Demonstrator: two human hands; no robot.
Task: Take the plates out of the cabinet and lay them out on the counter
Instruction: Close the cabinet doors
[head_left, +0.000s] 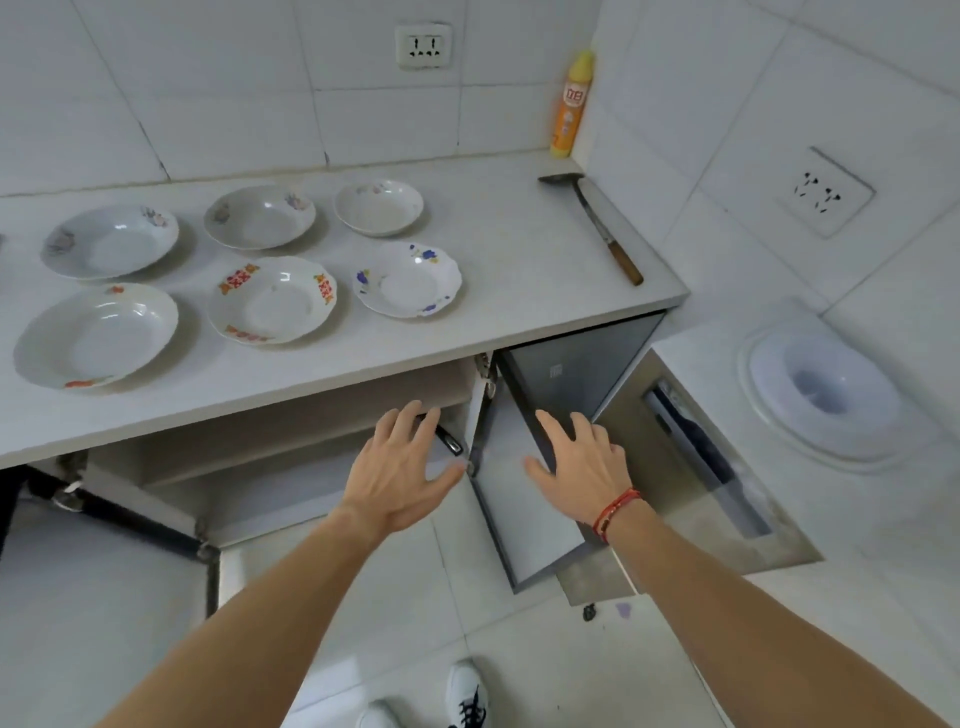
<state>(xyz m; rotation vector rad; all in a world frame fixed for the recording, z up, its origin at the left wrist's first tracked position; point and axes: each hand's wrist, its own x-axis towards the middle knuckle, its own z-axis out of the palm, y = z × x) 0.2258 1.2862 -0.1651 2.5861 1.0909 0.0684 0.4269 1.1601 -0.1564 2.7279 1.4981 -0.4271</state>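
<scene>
6 plates (272, 299) lie apart in 2 rows of 3 on the counter (519, 270), above the open cabinet (311, 415), before which the left hand (400, 467) and the right hand (582, 467) are held with fingers spread, holding nothing, the right over the top edge of the open door (524, 519).

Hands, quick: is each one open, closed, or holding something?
Left hand: open, holding nothing.
Right hand: open, by the cabinet door, holding nothing.

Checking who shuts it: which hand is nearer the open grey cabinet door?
Right. The right hand is at the upper edge of the cabinet door; the left hand is before the cabinet opening, left of the hinges.
</scene>
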